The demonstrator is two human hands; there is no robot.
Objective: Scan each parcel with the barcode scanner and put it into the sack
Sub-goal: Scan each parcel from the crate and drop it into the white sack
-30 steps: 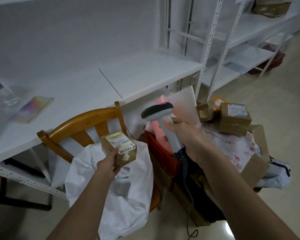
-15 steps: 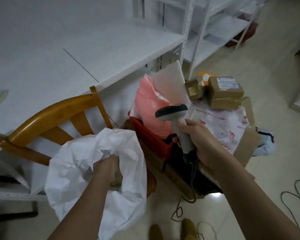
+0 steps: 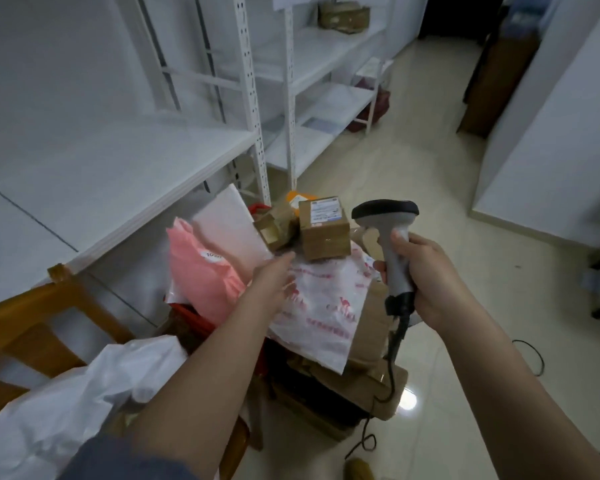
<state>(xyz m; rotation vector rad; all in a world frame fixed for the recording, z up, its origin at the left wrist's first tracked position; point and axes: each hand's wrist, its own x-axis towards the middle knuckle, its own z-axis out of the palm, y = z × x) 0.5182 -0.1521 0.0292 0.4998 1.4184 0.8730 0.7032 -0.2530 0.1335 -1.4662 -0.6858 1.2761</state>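
My right hand grips the grey barcode scanner upright, its black head turned toward the parcel pile. My left hand is empty, fingers stretched out over a white printed mailer bag, just short of a brown cardboard box with a white label. A smaller open brown box and a pink mailer bag lie to the left in the same pile. The white sack hangs on the wooden chair at lower left.
A wooden chair stands under the white shelf board. The pile rests on cardboard boxes and a red crate. White metal shelving lines the back. The scanner cable trails on the tiled floor.
My left hand put the small labelled box into the sack, came out empty and now reaches toward the pile. The scanner moved to the right. My view turned right.
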